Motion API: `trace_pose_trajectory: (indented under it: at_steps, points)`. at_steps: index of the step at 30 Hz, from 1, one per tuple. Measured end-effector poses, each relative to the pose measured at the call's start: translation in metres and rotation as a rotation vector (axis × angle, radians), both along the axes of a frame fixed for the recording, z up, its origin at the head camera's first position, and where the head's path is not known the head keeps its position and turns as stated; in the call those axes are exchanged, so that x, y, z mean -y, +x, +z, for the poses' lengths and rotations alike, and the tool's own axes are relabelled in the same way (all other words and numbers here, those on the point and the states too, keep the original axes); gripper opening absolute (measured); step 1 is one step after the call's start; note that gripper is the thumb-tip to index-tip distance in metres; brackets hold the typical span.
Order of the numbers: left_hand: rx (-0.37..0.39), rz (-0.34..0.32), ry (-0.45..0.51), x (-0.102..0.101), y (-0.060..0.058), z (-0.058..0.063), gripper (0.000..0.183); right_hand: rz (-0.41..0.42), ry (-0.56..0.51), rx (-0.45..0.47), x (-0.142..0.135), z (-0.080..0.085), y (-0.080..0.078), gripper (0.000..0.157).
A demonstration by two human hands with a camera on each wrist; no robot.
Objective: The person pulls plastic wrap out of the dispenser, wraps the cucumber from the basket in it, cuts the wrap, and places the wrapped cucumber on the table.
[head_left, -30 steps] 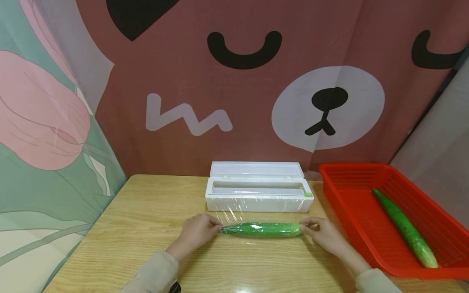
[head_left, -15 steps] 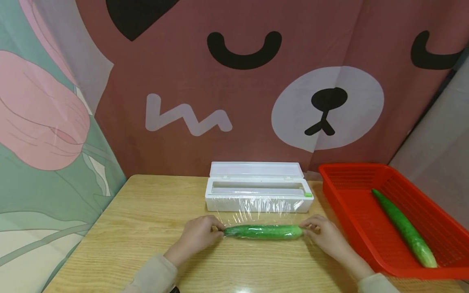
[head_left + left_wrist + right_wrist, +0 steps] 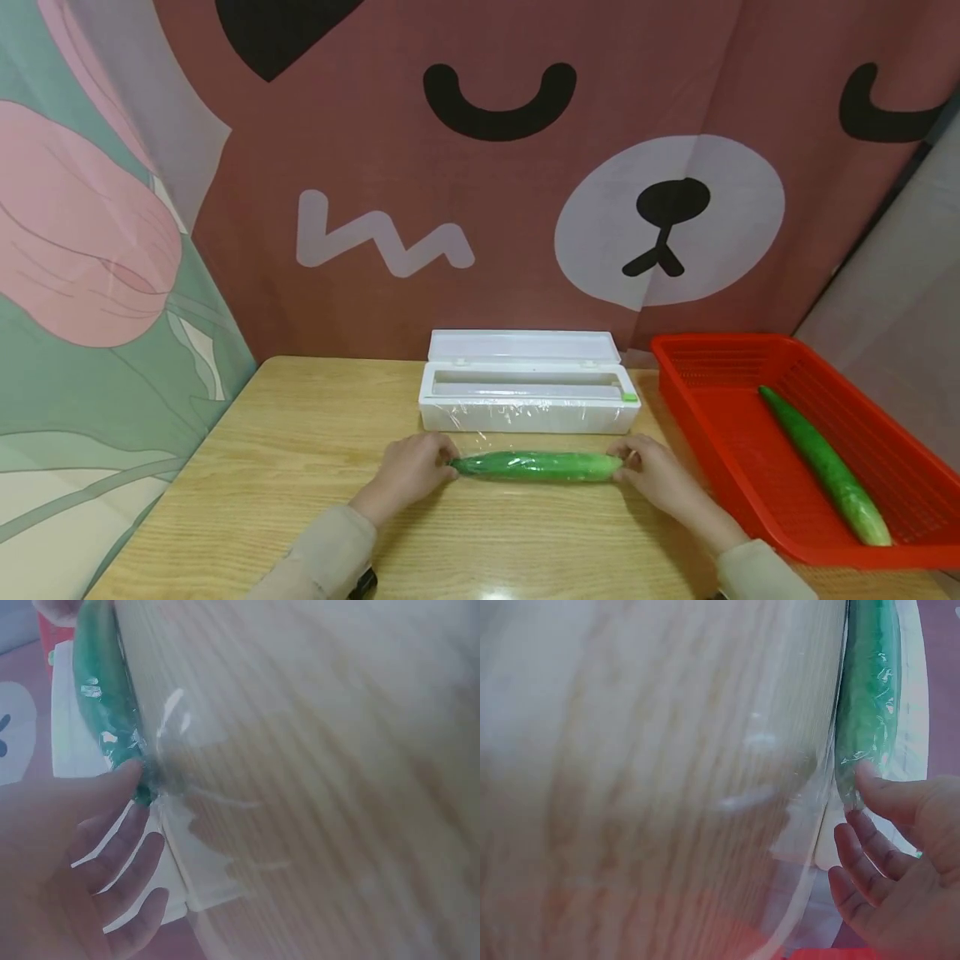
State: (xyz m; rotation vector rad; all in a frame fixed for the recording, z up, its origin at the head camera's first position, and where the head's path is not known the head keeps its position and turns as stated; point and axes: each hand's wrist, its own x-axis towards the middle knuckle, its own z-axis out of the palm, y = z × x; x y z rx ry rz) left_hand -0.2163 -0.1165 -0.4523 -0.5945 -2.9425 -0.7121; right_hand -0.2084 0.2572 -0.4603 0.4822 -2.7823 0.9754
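Observation:
A green cucumber, wrapped in shiny cling film, lies crosswise in front of a white cling film box. My left hand pinches its dark, narrow end between thumb and index finger. At the paler end, my right hand holds the wrapped tip the same way. In the left wrist view the thumb presses the film-covered tip, while the other fingers spread loosely below. Clear film stretches from the box's front to the cucumber. The right wrist view shows wrinkled film over the pale end.
The box's lid stands raised, with a film roll inside and a small green piece at its right. A red basket on the right contains another cucumber. Wooden tabletop surrounds the hands; a printed curtain hangs behind.
Both hands and the wrapped cucumber first shift slightly toward me, then slightly back toward the box. Bright streaks on the film have lessened. Basket and box stay put.

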Motion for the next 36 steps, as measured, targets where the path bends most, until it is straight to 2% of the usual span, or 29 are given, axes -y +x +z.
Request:
trace_pose_trajectory:
  at_steps: [7, 14, 20, 25, 30, 36]
  points:
    - [-0.021, 0.027, 0.011, 0.0, -0.005, 0.0, 0.008, -0.035, -0.076, 0.033, 0.0, 0.002, -0.007, 0.023]
    - [-0.045, 0.064, -0.004, -0.001, -0.007, 0.001, 0.004, -0.104, -0.067, 0.09, 0.003, 0.003, -0.013, 0.008]
    - [-0.044, 0.08, -0.02, -0.002, -0.006, 0.002, 0.005, -0.109, -0.059, 0.08, 0.003, 0.001, -0.014, 0.009]
    - [-0.013, 0.08, -0.02, -0.003, -0.006, 0.002, 0.01, -0.116, -0.046, 0.057, 0.001, 0.001, -0.012, 0.013]
    - [0.014, 0.077, -0.018, -0.003, -0.004, 0.004, 0.015, -0.139, -0.088, -0.009, -0.001, 0.003, -0.01, 0.015]
    - [-0.013, 0.094, 0.012, -0.003, -0.003, 0.011, 0.017, -0.207, -0.212, -0.227, 0.0, 0.009, -0.015, 0.015]
